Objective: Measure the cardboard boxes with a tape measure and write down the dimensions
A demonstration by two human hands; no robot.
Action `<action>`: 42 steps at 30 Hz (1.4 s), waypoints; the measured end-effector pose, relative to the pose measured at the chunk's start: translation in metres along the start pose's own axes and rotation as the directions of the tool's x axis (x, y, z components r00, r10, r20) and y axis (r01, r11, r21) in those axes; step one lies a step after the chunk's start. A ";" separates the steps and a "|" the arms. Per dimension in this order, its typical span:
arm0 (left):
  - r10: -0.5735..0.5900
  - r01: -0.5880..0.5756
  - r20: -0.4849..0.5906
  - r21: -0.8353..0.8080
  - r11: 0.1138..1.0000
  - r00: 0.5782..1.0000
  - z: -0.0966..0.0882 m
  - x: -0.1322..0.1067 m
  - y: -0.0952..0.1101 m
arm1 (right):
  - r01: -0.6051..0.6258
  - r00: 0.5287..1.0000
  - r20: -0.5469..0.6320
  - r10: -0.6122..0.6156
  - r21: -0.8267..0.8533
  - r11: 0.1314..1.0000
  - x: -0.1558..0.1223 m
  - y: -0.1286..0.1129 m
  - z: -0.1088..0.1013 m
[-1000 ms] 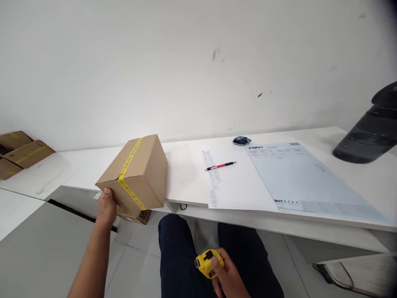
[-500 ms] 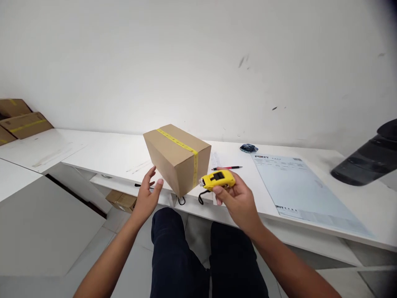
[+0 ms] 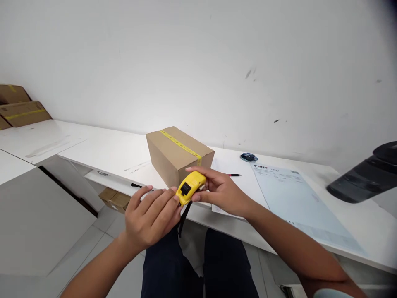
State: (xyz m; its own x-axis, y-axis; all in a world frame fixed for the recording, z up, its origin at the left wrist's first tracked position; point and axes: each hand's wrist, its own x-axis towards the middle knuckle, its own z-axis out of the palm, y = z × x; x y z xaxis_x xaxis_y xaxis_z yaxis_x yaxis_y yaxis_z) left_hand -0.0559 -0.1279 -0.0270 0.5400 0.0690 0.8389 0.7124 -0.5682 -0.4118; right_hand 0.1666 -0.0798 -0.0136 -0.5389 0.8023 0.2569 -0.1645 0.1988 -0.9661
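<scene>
A yellow tape measure [image 3: 192,184] with a black button and a black wrist strap is held up in front of the box. My right hand [image 3: 221,190] grips its right end between thumb and fingers. At the lower left end, the fingers of my left hand [image 3: 151,213] are closed against the tape measure's mouth; its thumb and the tape's hook are hidden. Just behind, a closed cardboard box [image 3: 180,152] with a yellow printed strip of tape over its top stands on the white table [image 3: 105,142].
Right of the box lie white paper [image 3: 245,194], a red and black pen [image 3: 235,175], a dark crumpled item [image 3: 248,157] and a large pale blue printed sheet [image 3: 297,198]. A black cylindrical object [image 3: 366,178] leans in at right. More cartons [image 3: 26,114] sit far left; another [image 3: 114,200] is below the table.
My right hand has brought the tape measure left and tilted it. My left hand has moved from open beside the box to closing on the tape measure's end.
</scene>
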 end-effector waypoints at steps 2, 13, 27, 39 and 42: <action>0.016 -0.016 -0.004 0.038 0.999 1.000 0.002 0.000 -0.006 | 0.054 0.999 0.002 -0.054 -0.052 0.997 0.008 -0.005 -0.007; -0.074 0.075 -0.010 0.209 0.975 0.997 0.029 -0.014 -0.053 | 0.048 0.924 -0.347 -0.159 -0.306 0.951 0.084 -0.002 -0.174; -0.175 0.222 0.219 -0.216 0.951 0.960 0.081 -0.014 -0.053 | -0.036 0.973 -0.220 -0.065 -0.425 0.904 0.102 0.013 -0.173; -0.450 0.421 -0.099 -0.221 0.879 0.888 0.134 -0.016 -0.018 | -0.533 0.762 -0.645 -0.065 -0.680 0.504 0.069 0.067 -0.259; -0.458 0.428 -0.121 -0.210 0.879 0.881 0.136 -0.013 -0.016 | -0.658 0.699 -0.714 -0.034 -0.661 0.360 0.052 0.088 -0.283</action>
State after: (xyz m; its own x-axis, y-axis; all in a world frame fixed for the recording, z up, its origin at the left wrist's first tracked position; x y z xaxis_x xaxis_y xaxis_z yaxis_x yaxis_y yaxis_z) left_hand -0.0133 -0.0083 -0.0801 0.0952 0.2215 0.9705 0.7630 -0.6424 0.0718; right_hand 0.3573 0.1387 -0.0923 0.2190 0.9562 0.1945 0.8419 -0.0844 -0.5330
